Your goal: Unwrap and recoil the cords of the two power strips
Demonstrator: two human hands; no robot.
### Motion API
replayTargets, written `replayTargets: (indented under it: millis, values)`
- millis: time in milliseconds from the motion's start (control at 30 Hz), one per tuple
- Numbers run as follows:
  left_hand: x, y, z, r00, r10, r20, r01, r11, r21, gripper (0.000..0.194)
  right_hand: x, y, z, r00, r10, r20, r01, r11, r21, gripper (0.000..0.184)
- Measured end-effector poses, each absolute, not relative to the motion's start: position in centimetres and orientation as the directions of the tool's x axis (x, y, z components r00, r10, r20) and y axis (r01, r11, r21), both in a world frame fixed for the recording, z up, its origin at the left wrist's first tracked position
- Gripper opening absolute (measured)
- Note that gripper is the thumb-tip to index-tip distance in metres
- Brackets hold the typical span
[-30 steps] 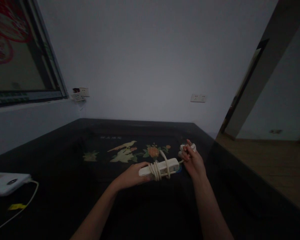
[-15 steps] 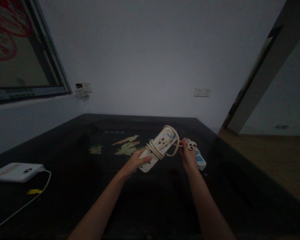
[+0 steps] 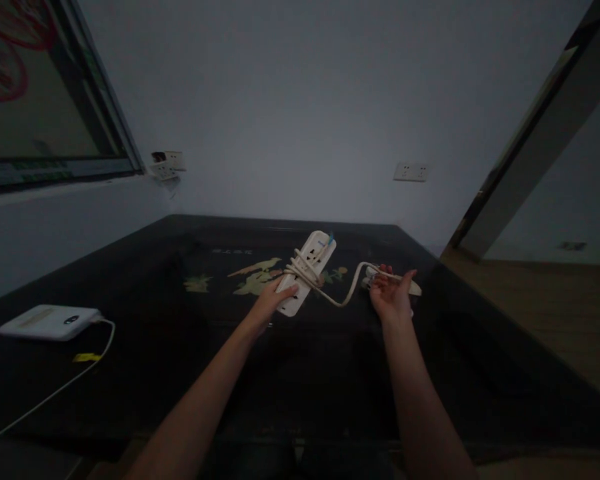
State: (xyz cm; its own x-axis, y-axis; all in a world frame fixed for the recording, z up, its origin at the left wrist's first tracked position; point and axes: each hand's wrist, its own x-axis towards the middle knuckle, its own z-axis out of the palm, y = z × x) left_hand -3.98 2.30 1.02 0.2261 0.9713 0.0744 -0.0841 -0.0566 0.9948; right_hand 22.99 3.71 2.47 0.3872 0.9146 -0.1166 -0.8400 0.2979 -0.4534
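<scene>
My left hand point(image 3: 276, 299) grips the near end of a white power strip point(image 3: 307, 267) and holds it tilted up above the black table point(image 3: 130, 347). Its cream cord point(image 3: 347, 290) is still coiled round the strip's middle, and one loose length sags to the right. My right hand point(image 3: 393, 295) is closed on the plug end of that cord point(image 3: 375, 273). A second white strip on the table lies mostly hidden behind my right hand.
A white power bank point(image 3: 50, 322) with a white cable point(image 3: 70, 383) and a yellow tag lies at the table's left. Wall sockets point(image 3: 410, 172) sit on the back wall, more by the window point(image 3: 40, 120) at left. Wooden floor point(image 3: 545, 313) lies to the right.
The strip was lifted off the table and tipped upright. My right hand pulled the plug end out to the right, freeing a length of cord from the coil.
</scene>
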Motion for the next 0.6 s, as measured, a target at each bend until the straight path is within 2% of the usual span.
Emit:
replayTargets:
  millis: [67, 167, 333, 400, 500, 600]
  values:
    - [-4.0, 1.6, 1.4, 0.336, 0.938, 0.079, -0.09, -0.052, 0.995, 0.054, 22.6, 3.7, 2.5, 0.334, 0.936, -0.107, -0.841, 0.245, -0.482, 0.058]
    - [-3.8, 0.3, 2.3, 0.535, 0.839, 0.102, 0.016, -0.13, 0.991, 0.052, 22.1, 3.1, 2.9, 0.204, 0.978, -0.039, -0.791, 0.141, -0.595, 0.067]
    - [-3.5, -1.1, 3.2, 0.771, 0.629, 0.102, 0.145, -0.329, 0.933, 0.053, 21.0, 1.9, 3.7, -0.079, 0.997, -0.024, -0.647, -0.07, -0.759, 0.048]
    - [-3.5, -1.0, 3.1, 0.787, 0.609, 0.099, 0.163, -0.361, 0.918, 0.055, 20.7, 1.7, 3.8, -0.127, 0.992, -0.001, -0.525, -0.068, -0.848, 0.04]
    - [-4.0, -0.2, 2.5, 0.741, 0.661, 0.116, 0.221, -0.403, 0.888, 0.051, 20.7, 1.6, 3.5, -0.092, 0.993, 0.071, -0.356, 0.033, -0.934, 0.028]
    - [-4.5, 0.8, 1.8, 0.663, 0.721, 0.201, 0.351, -0.537, 0.767, 0.048, 20.5, 1.8, 3.0, -0.017, 0.989, 0.146, -0.2, 0.14, -0.97, 0.014]
